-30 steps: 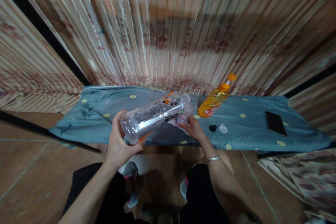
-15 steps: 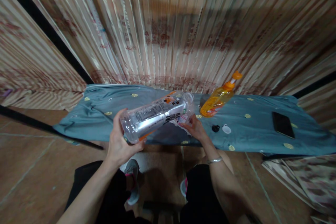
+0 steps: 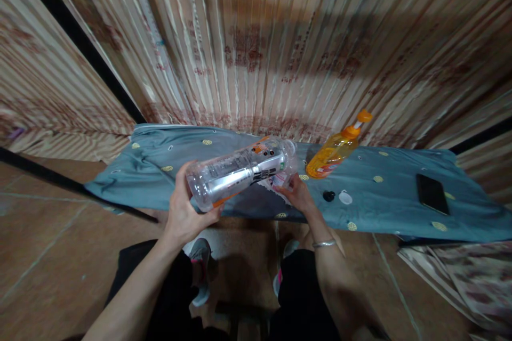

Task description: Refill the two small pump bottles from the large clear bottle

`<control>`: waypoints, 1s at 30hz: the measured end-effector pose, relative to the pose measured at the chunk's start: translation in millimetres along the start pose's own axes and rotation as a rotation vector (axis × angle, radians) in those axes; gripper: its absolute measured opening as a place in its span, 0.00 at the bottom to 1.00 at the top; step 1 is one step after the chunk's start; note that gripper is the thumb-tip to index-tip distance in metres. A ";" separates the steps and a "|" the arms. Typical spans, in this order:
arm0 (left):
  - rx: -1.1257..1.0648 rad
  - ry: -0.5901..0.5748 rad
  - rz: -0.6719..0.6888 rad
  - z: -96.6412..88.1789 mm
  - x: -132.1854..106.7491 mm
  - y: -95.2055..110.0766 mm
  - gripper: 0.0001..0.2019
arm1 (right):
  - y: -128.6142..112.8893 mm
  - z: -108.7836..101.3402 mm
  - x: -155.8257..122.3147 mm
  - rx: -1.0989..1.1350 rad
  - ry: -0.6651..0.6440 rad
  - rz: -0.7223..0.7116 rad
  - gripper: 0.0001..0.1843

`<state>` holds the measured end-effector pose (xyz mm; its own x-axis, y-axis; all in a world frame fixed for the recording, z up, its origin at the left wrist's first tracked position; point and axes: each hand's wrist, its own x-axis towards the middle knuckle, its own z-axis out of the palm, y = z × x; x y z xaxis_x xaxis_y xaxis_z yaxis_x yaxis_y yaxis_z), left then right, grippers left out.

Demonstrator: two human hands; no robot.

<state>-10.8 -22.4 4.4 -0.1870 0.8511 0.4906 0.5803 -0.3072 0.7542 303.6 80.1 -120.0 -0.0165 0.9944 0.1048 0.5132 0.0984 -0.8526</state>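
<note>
My left hand (image 3: pixel 184 216) grips the base of a clear plastic bottle (image 3: pixel 240 170) with a printed label, held tilted on its side so its neck points to the far right. My right hand (image 3: pixel 296 195) is under the bottle's neck, fingers closed on a small white and pink container (image 3: pixel 280 180) that is partly hidden by the bottle. Both are held over the front edge of a low table covered by a blue-grey cloth (image 3: pixel 152 170).
An orange pump bottle (image 3: pixel 336 148) stands on the cloth to the right. A small black cap (image 3: pixel 328 195) and a white cap (image 3: pixel 345 198) lie near it. A dark phone (image 3: pixel 431 193) lies at the far right. A pleated curtain (image 3: pixel 256 42) hangs behind. My knees are below.
The hands and bottle stay almost as they were; the bottle's neck has risen slightly. The view has shifted a little to the left and down.
</note>
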 end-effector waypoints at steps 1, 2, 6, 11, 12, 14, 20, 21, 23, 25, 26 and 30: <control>-0.009 -0.003 -0.001 0.2 -0.2 0.3 0.45 | 0.2 0.2 -0.1 0.007 -0.002 0.002 0.25; -0.019 -0.007 -0.004 0.4 -0.6 0.5 0.45 | 0.6 0.3 -0.1 0.012 -0.006 0.007 0.26; -0.030 -0.021 -0.003 1.7 -2.2 -0.7 0.45 | 3.8 1.3 1.1 0.021 -0.030 0.028 0.28; -0.037 -0.017 -0.001 3.2 -3.2 -2.6 0.46 | 6.8 1.9 1.9 0.006 -0.023 0.009 0.26; -0.037 -0.011 0.007 3.4 -3.3 -2.6 0.46 | 6.6 1.9 1.8 0.011 -0.026 0.008 0.26; -0.031 -0.007 0.021 3.7 -3.5 -2.6 0.46 | 5.6 1.7 1.5 0.025 -0.031 0.005 0.26; 0.004 -0.005 0.027 3.7 -3.7 -2.4 0.46 | 1.6 -0.7 1.7 0.010 -0.021 0.009 0.25; 0.008 -0.004 0.030 3.8 -3.6 -2.3 0.46 | 1.6 -1.2 2.0 0.002 -0.017 0.011 0.24; 0.013 -0.004 0.030 3.9 -3.1 -2.0 0.46 | 2.0 -1.9 2.5 -0.006 -0.012 0.013 0.25; 0.011 -0.004 0.017 4.0 -2.5 -1.5 0.46 | 2.2 -2.2 2.7 -0.005 -0.010 0.010 0.25; 0.007 -0.004 0.011 3.9 -2.2 -1.1 0.46 | 2.1 -2.2 2.6 -0.005 -0.008 0.010 0.24; 0.000 0.002 -0.002 3.8 -1.7 -0.2 0.46 | -1.0 -2.4 1.5 -0.012 0.007 0.019 0.23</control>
<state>-7.6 -22.2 1.8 -0.1892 0.8510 0.4900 0.5801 -0.3057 0.7550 305.0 81.4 -117.7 -0.0002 0.9957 0.0923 0.5239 0.0787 -0.8481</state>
